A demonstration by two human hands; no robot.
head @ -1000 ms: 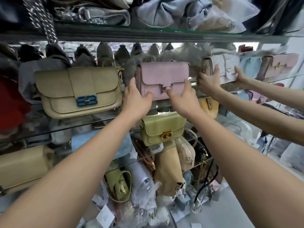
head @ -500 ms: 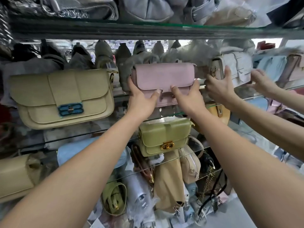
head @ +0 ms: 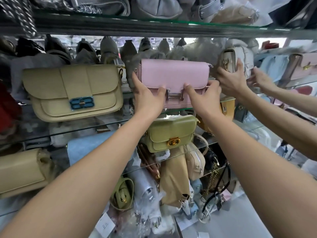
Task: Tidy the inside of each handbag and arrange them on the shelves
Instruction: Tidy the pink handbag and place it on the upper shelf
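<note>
A pink handbag (head: pixel 175 74) with a silver H clasp stands upright on a glass shelf (head: pixel 82 130) at mid height. My left hand (head: pixel 147 98) grips its left end, thumb on the front flap. At the right end my right hand (head: pixel 204 97) holds it the same way, and the clasp shows between my two thumbs. The bag's flap is closed, so its inside is hidden.
A beige bag with a blue clasp (head: pixel 73 91) stands to the left, and a green bag with a gold clasp (head: pixel 171 133) one shelf down. Another person's hands (head: pixel 231 81) hold a white bag (head: pixel 240 59) close on the right. The upper shelf (head: pixel 154 28) hangs low overhead.
My thumbs have spread apart along the flap edge, uncovering the clasp. The pink bag stays on the shelf. The other person's hands have shifted on the white bag.
</note>
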